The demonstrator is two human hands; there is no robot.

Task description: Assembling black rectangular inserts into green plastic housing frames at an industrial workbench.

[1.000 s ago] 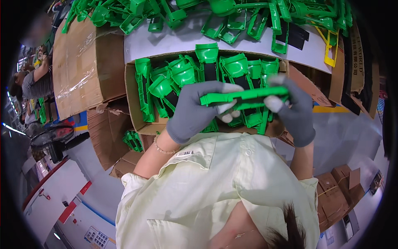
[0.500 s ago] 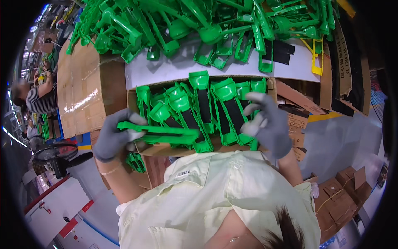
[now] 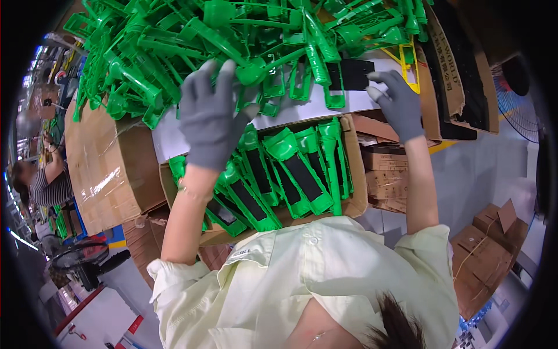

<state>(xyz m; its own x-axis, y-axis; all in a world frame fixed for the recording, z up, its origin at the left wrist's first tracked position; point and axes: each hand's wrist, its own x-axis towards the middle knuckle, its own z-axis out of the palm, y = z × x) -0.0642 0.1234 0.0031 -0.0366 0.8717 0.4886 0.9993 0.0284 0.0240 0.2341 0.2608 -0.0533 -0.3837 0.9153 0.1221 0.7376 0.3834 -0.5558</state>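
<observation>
Both hands wear grey gloves. My left hand (image 3: 210, 116) is spread open over the near edge of a big heap of green plastic parts (image 3: 192, 46) on a white table (image 3: 168, 139), fingers apart, holding nothing that I can see. My right hand (image 3: 397, 103) reaches up to the table's right side, its fingertips beside a flat black piece (image 3: 353, 74) and a green part. Below the hands stands an open cardboard box (image 3: 358, 192) packed with green parts that have black inserts (image 3: 290, 168), laid side by side.
A large brown carton (image 3: 110, 168) stands at the left. Another person in a striped top (image 3: 49, 186) works at the far left. Small cardboard boxes (image 3: 386, 174) are stacked at the right, more cartons (image 3: 485, 244) on the floor, a fan (image 3: 517, 99) at the far right.
My left hand has let go of the long green part it held and risen to the heap. My right hand has lifted from the box up to the table's right side.
</observation>
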